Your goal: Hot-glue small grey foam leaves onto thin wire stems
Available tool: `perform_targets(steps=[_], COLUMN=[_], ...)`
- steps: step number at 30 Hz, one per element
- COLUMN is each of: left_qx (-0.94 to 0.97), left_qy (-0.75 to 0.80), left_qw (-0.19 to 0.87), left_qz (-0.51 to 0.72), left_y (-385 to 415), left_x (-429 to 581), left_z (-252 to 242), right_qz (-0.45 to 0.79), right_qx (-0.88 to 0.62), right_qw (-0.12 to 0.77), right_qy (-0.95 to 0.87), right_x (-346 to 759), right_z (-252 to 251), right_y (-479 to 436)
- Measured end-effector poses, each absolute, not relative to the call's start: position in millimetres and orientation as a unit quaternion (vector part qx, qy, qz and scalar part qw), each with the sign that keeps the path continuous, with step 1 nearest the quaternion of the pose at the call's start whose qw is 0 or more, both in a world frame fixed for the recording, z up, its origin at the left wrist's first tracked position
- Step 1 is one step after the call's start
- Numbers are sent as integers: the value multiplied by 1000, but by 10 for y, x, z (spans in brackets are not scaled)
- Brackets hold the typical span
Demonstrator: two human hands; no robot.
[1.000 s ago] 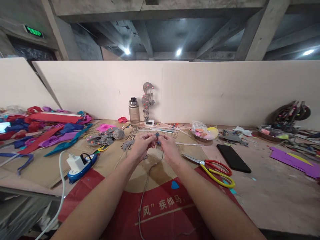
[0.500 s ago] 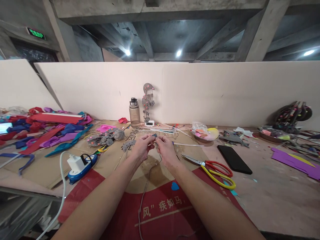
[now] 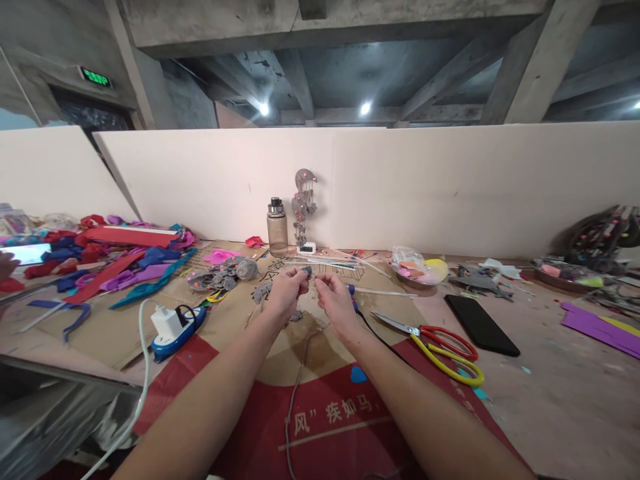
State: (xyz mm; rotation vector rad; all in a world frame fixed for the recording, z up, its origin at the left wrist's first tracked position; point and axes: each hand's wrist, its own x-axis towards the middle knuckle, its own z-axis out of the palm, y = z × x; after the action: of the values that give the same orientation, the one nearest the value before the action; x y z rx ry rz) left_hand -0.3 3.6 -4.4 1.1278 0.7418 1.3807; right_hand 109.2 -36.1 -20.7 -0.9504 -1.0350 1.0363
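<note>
Over the cardboard point(image 3: 270, 367), my left hand point(image 3: 287, 293) pinches a small dark grey-blue piece point(image 3: 307, 270) at its fingertips. Just to the right, my right hand point(image 3: 336, 301) has its thumb and fingers pressed together; whatever is between them is too small to make out. Below the hands lies a little grey bundle point(image 3: 297, 315). A grey cord point(image 3: 295, 393) runs from there down across the red printed area. Partly behind my right hand is a blue tool point(image 3: 352, 291) with a clear stick and a black cable, apparently a hot glue gun.
Scissors point(image 3: 435, 343) and a black phone point(image 3: 483, 325) lie to the right. A bottle point(image 3: 277, 230) and a grey hanging ornament point(image 3: 304, 207) stand at the back. Left are a power strip point(image 3: 177, 337), a yarn ball point(image 3: 247, 269), coloured cloth point(image 3: 120, 267) and another person's hand point(image 3: 6, 265).
My hands have drawn slightly apart, with the right one moving away from the small piece. The grey bundle and black cable now show. The view has shifted a little to the left.
</note>
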Motion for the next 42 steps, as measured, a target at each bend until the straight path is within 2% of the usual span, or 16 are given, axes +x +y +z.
perform_targets(steps=[6,19,42], left_qx=[549,457,489], left_qy=[333,269,326], left_qw=[536,669,587], left_qz=[548,520,556], left_y=[-7,-52,-19], left_x=[1,53,55], left_z=[-48,-44,-84], right_qz=[404,412,349], right_qx=[-455,-451,-493], right_qw=[645,672,612], right_qy=[-463,-419,-510], right_x=[1208,1248,1213], right_z=[-180,-169,-211], right_y=[-351,-320,-326])
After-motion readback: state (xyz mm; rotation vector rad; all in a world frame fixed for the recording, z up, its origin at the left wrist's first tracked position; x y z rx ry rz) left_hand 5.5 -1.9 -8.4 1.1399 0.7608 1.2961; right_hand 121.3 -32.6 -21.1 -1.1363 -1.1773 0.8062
